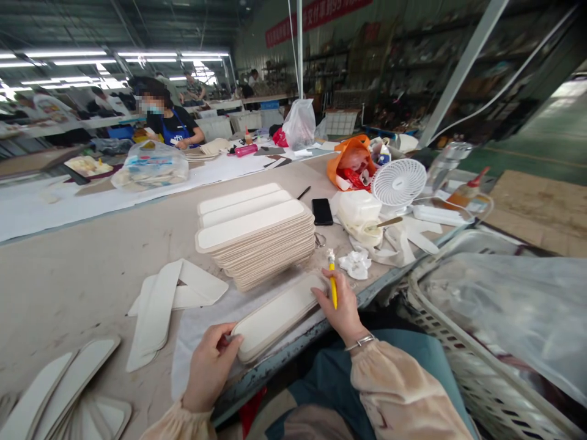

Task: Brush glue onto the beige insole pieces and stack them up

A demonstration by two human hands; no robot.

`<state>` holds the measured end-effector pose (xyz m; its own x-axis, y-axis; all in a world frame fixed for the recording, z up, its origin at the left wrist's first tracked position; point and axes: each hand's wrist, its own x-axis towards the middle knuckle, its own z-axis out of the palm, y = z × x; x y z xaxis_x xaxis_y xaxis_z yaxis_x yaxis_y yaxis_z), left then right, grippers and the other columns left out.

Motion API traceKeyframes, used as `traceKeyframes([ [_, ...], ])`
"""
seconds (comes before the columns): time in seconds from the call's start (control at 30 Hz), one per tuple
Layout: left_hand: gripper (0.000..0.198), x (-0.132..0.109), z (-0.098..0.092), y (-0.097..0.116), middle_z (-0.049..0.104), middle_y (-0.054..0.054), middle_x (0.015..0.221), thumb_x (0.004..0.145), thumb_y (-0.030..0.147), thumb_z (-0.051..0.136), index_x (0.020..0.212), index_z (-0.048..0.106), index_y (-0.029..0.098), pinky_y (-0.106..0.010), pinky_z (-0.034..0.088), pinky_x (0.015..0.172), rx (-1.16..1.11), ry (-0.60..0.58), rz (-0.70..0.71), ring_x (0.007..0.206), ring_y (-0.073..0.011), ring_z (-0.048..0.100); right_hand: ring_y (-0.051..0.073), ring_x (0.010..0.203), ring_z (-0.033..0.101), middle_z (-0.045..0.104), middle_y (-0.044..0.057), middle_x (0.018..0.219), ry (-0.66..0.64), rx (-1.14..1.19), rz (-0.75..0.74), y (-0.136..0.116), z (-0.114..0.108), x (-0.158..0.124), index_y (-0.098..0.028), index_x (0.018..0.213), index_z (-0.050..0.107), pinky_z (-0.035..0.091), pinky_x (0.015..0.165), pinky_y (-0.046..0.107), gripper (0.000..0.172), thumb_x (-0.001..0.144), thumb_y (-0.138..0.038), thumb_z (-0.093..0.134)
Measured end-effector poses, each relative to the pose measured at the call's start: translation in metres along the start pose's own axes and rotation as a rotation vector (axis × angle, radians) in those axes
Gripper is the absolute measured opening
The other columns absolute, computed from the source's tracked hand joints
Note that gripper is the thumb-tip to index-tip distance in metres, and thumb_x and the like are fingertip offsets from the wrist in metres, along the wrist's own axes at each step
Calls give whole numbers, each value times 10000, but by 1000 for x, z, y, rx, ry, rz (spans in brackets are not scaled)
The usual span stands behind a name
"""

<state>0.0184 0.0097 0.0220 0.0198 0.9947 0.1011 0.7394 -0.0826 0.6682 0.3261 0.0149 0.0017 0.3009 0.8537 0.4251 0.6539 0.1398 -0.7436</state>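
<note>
Both ends of a stack of round-ended strips [279,315], lower centre of the frame, are steadied: my left hand [213,360] pinches one, my right hand [339,305] curls at the other, gripping a yellow pen [332,286]. Light, even pressure should keep edges flush.

Tall stack [259,244] blocks way beyond held panels [277,315]; tabletop [114,256] free left of stack, past loose panels [156,311].
</note>
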Motion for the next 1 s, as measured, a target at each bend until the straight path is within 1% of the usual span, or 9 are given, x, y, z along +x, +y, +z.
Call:
traceKeyframes([
  [0.13, 313, -2, 0, 1, 648, -2, 735, 737, 494, 576, 861, 648, 216, -307, 500, 642, -54, -16, -49, 657, -187, 598, 265, 1063, 604, 628, 84, 1142, -11, 62, 41, 0, -1, 3, -246, 1130, 455, 472, 906, 434, 381, 815, -362, 635],
  [0.27, 337, -4, 0, 3, 643, -1, 737, 742, 523, 569, 853, 624, 210, -305, 483, 670, -114, -36, -99, 677, -187, 593, 241, 989, 639, 639, 63, 1111, -48, 146, 97, 1, -2, 3, -257, 1137, 449, 499, 852, 395, 407, 794, -351, 646],
  [0.37, 341, -5, -1, 8, 635, 0, 737, 737, 522, 580, 859, 619, 206, -308, 466, 675, -144, -43, -107, 675, -189, 581, 227, 957, 642, 629, 62, 1157, -64, 220, 138, 4, -1, 1, -267, 1137, 453, 501, 847, 398, 406, 787, -329, 647],
  [0.43, 338, -5, -2, 13, 626, 2, 724, 723, 517, 599, 849, 619, 203, -304, 457, 669, -183, -41, -122, 669, -187, 569, 221, 954, 636, 618, 63, 1191, -39, 282, 168, 6, 0, 1, -268, 1110, 468, 489, 873, 414, 380, 782, -319, 651],
  [0.57, 310, -7, -7, 28, 593, 12, 681, 698, 484, 651, 804, 617, 195, -281, 437, 651, -318, -56, -165, 665, -176, 540, 201, 947, 640, 651, 45, 1138, 64, 592, 251, 1, -1, 6, -274, 1013, 448, 488, 890, 392, 364, 744, -313, 690],
  [0.67, 293, -15, -7, 40, 564, 19, 655, 687, 450, 697, 766, 613, 181, -258, 423, 620, -501, -114, -215, 652, -159, 517, 197, 884, 659, 679, 10, 983, 99, 834, 323, -4, -9, 12, -291, 966, 417, 528, 797, 346, 424, 697, -311, 743],
  [0.77, 290, -28, -1, 53, 554, 21, 665, 676, 416, 737, 758, 603, 173, -247, 424, 597, -777, -182, -334, 658, -148, 516, 196, 796, 665, 656, -13, 879, 120, 922, 369, -5, -21, 16, -295, 947, 421, 545, 705, 324, 467, 659, -314, 788],
  [0.9, 242, -51, 13, 65, 582, 24, 682, 637, 315, 781, 720, 593, 187, -257, 463, 627, -1084, -288, -534, 681, -144, 547, 198, 866, 660, 663, -5, 926, 119, 958, 334, -6, -38, 19, -283, 953, 409, 538, 751, 323, 492, 657, -323, 800],
  [1.0, 281, -65, 24, 72, 669, -14, 781, 586, 279, 787, 827, 664, 203, -295, 502, 666, -1212, -449, -724, 756, -191, 620, 189, 841, 666, 675, -5, 941, 98, 995, 338, -10, -48, 22, -277, 931, 379, 534, 745, 322, 528, 634, -310, 814],
])
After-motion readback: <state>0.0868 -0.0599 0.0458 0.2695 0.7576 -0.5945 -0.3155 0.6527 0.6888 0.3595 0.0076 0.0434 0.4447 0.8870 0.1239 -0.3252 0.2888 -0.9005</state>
